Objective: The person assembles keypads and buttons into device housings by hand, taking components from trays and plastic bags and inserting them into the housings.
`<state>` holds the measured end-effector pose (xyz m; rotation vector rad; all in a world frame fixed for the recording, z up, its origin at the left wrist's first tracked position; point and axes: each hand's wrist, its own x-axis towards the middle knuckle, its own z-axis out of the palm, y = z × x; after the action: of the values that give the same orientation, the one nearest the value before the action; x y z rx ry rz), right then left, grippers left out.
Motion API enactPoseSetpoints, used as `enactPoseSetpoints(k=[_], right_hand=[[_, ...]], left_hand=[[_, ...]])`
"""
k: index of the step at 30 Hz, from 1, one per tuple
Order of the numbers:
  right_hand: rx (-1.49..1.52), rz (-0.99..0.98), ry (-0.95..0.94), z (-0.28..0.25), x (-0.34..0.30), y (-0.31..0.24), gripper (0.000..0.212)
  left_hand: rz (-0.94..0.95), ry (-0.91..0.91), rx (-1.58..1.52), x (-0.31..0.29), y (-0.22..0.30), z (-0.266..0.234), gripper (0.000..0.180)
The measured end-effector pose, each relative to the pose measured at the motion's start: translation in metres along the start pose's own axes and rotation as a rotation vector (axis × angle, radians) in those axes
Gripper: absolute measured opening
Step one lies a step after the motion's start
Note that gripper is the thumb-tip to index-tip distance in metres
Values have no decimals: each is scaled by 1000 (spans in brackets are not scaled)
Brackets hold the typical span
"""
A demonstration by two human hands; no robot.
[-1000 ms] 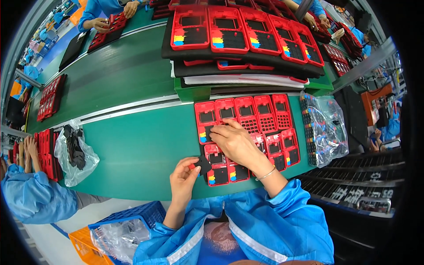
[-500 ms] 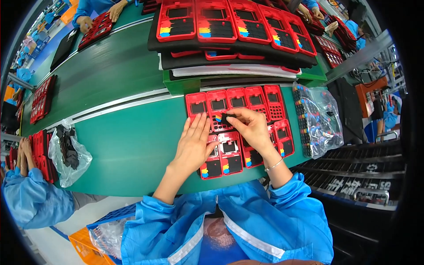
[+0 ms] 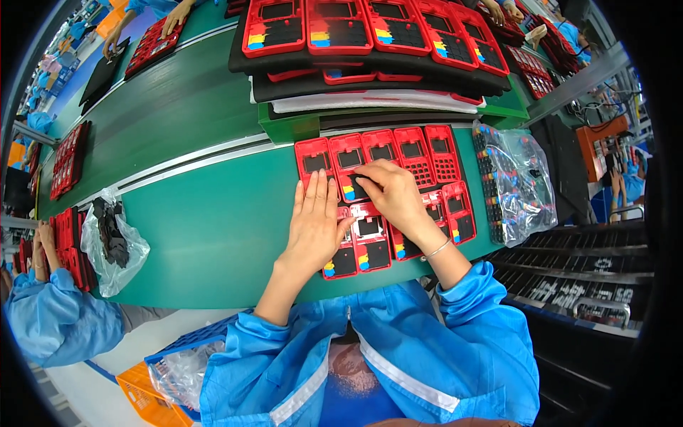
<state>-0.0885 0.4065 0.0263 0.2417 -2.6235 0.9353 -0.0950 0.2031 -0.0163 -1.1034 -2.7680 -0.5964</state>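
1. The left hand [image 3: 316, 220] lies flat and open, fingers together, palm down on the left end of a batch of red plastic shells [image 3: 384, 192] near the front edge of the green surface [image 3: 206, 228].
2. The right hand [image 3: 391, 196] is curled, its fingertips pressing a small black pad [image 3: 358, 178] onto a shell in the middle of the batch; whether it pinches the pad I cannot tell.
3. The shells are flat, rectangular, glossy frames in two rows, each with a dark window; some show a grid of key holes, some carry coloured buttons.
4. A clear crinkled plastic bag [image 3: 516, 181] of dark strips lies just right of the batch, at the surface's right edge.
5. Another clear bag [image 3: 114, 245] with black pieces sits by the left edge.
6. Beyond the batch, black foam trays [image 3: 370, 67] stacked with more red shells rest at the back edge.
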Motion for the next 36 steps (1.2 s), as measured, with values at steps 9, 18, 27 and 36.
enactPoseSetpoints(k=[9,18,27,36], right_hand=[[-378,-138,81,4,-8,-1,22],[-291,132,306,-131,-39,56,16],[-983,590,135,-281,-123,250,16],[-1060,356,152,-262,-80,309,55]], left_hand=[[65,-32,18,13,13,-8,81],[183,5,-5,36,13,12,73],[163,-5,-56,39,21,4,64],[206,-1,8,29,19,10,53]])
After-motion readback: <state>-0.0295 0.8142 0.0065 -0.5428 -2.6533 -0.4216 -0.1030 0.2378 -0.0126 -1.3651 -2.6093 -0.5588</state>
